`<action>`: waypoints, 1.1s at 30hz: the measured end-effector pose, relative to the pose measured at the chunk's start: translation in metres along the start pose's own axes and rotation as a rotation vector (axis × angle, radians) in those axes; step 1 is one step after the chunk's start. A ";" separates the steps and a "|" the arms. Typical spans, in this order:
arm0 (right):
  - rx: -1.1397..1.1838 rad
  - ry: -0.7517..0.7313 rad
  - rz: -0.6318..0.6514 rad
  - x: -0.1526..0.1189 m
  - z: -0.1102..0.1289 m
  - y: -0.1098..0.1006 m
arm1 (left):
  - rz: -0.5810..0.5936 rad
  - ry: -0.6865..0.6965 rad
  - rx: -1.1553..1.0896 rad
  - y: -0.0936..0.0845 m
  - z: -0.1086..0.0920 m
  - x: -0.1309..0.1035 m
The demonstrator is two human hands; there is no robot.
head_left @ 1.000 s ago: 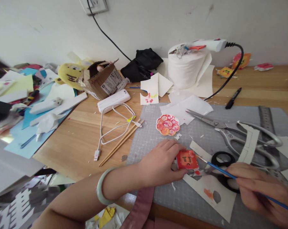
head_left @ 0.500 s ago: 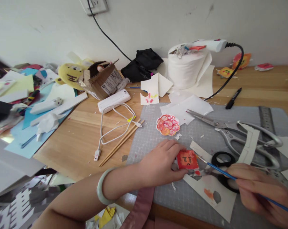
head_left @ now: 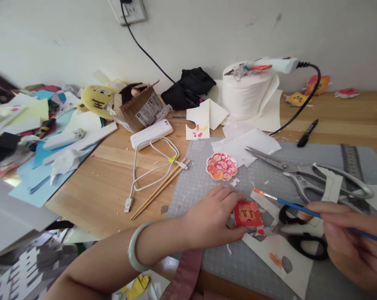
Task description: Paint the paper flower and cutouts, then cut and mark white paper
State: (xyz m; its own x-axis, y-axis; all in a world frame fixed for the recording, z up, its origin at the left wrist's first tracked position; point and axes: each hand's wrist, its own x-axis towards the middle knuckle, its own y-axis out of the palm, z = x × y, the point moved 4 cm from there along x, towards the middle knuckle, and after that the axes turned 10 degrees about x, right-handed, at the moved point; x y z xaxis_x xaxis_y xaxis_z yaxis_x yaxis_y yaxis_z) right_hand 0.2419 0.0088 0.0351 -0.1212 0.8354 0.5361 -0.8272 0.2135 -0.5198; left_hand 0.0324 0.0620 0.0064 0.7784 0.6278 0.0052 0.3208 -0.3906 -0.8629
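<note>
Left hand (head_left: pixel 212 218) grips the red painted square (head_left: pixel 247 214) between its fingertips.

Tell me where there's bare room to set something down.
Wooden tabletop, between blue paper and white cable: mostly bare. Cutting mat, between chopsticks and flower cutout, above the left forearm: a smaller patch. Crowded: the mat's right side, with large scissors, black-handled scissors and scraps.
</note>
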 end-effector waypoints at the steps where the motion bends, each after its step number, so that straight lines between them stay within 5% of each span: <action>1: 0.001 -0.043 0.015 0.005 0.003 0.004 | 0.003 0.004 0.007 0.000 0.000 0.000; 12: -0.070 -0.212 0.129 0.047 0.000 0.055 | 0.004 0.027 0.048 0.002 0.000 0.000; 33: -0.060 -0.192 0.129 0.051 -0.005 0.058 | -0.004 0.015 0.068 0.003 0.002 0.000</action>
State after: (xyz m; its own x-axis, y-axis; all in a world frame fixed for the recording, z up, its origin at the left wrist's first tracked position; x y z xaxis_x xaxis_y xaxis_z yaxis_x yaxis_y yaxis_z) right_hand 0.1908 0.0664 0.0286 -0.3306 0.7476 0.5760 -0.7649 0.1453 -0.6276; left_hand 0.0322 0.0621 0.0032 0.7850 0.6192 0.0159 0.2873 -0.3412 -0.8950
